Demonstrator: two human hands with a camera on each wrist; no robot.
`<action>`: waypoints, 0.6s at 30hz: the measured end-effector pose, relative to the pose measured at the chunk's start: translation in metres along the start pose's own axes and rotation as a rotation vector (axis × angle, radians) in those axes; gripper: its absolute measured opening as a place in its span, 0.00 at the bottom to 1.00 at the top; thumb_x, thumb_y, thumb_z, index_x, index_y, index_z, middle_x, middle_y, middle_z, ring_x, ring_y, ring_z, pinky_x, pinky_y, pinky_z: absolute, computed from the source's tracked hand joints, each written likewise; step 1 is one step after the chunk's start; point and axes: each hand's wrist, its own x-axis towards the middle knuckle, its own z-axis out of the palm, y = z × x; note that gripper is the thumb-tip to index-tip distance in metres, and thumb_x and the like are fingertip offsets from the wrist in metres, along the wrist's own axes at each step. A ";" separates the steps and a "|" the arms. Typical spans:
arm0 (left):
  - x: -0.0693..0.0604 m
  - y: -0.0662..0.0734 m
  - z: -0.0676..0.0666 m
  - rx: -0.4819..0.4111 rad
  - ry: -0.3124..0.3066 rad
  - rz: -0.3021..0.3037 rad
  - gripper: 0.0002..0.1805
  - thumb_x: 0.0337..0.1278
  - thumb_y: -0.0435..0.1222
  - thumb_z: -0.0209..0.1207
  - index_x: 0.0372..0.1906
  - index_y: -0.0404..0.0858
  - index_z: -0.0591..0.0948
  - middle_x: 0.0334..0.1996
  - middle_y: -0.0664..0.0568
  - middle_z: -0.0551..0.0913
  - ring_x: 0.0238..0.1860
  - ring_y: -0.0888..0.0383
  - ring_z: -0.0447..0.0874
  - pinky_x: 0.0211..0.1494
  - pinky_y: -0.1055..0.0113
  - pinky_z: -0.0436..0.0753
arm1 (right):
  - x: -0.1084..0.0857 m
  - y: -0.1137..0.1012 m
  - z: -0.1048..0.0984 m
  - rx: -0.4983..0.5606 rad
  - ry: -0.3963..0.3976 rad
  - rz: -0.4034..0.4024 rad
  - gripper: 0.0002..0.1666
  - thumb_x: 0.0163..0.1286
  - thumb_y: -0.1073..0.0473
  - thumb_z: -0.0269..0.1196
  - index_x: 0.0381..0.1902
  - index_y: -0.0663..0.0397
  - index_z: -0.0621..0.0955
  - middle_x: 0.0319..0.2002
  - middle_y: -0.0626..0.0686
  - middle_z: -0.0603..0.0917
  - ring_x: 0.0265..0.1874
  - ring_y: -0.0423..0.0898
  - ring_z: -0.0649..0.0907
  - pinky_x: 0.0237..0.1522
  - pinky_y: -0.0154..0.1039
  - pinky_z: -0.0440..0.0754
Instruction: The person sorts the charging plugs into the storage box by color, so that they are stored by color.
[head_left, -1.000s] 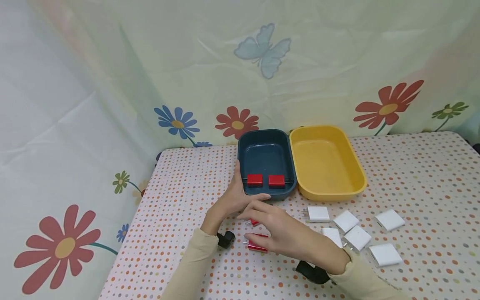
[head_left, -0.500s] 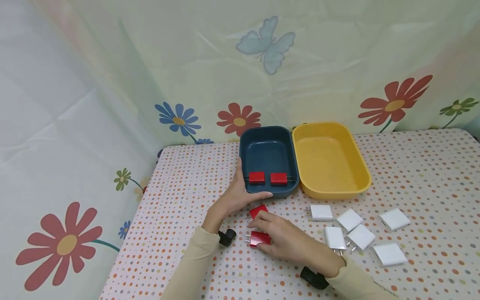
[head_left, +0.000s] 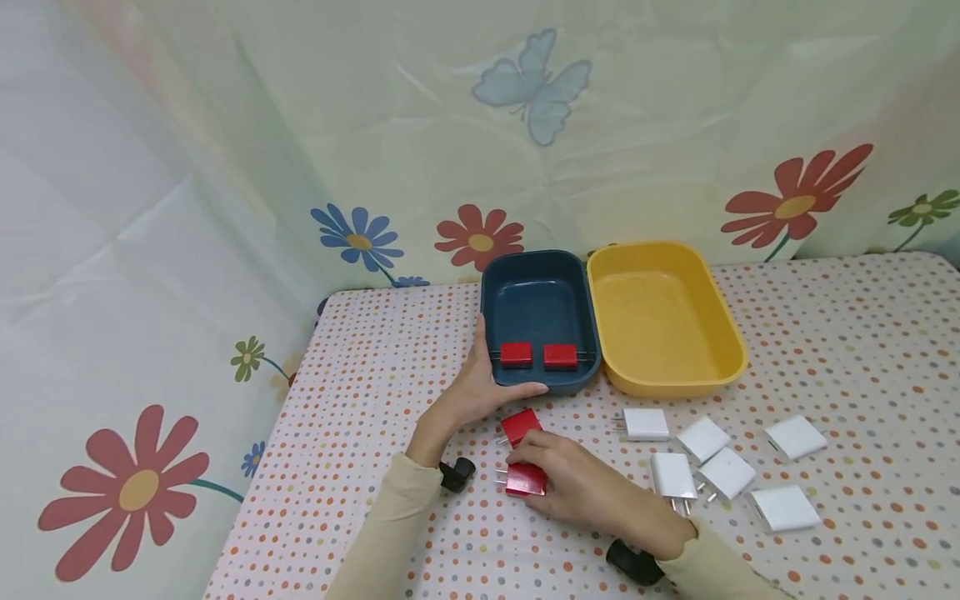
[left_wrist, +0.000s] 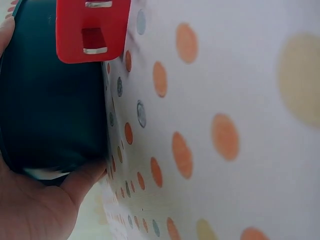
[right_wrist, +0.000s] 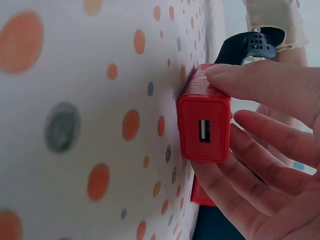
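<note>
My right hand (head_left: 573, 483) pinches a red USB charger (head_left: 523, 481) on the table, thumb on one side and fingers on the other. In the right wrist view its port face (right_wrist: 194, 142) points at the camera. A second red charger (head_left: 517, 425) lies just beyond it, prongs to the left. My left hand (head_left: 471, 390) rests against the near left corner of a dark blue tray (head_left: 536, 296), thumb stretched along the front wall, fingers along the left wall. Inside that tray lie two more red chargers, one left (head_left: 515, 355) and one right (head_left: 560, 357).
A yellow tray (head_left: 652, 325) stands against the blue tray's right side. Several white chargers (head_left: 785, 508) are scattered on the dotted tablecloth (head_left: 397, 358) at the right. A flowered curtain (head_left: 645, 167) hangs behind the table.
My right hand lowered from above the nearer red charger and took it between thumb and fingers. The left hand stayed at the blue tray; the head view shifted slightly.
</note>
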 end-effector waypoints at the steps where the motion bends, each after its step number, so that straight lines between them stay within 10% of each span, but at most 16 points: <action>1: 0.000 0.000 0.000 0.001 0.001 0.000 0.76 0.51 0.56 0.76 0.84 0.52 0.26 0.85 0.53 0.43 0.83 0.50 0.44 0.78 0.42 0.64 | -0.001 0.001 0.000 -0.001 0.002 0.001 0.23 0.58 0.65 0.79 0.51 0.58 0.86 0.49 0.49 0.83 0.48 0.47 0.83 0.52 0.46 0.87; 18: 0.001 0.001 0.001 -0.003 0.004 -0.003 0.76 0.52 0.54 0.77 0.84 0.50 0.26 0.85 0.53 0.43 0.83 0.50 0.44 0.78 0.42 0.64 | -0.002 0.003 -0.001 0.005 -0.011 0.027 0.25 0.56 0.65 0.81 0.51 0.60 0.87 0.48 0.49 0.83 0.48 0.47 0.83 0.52 0.46 0.87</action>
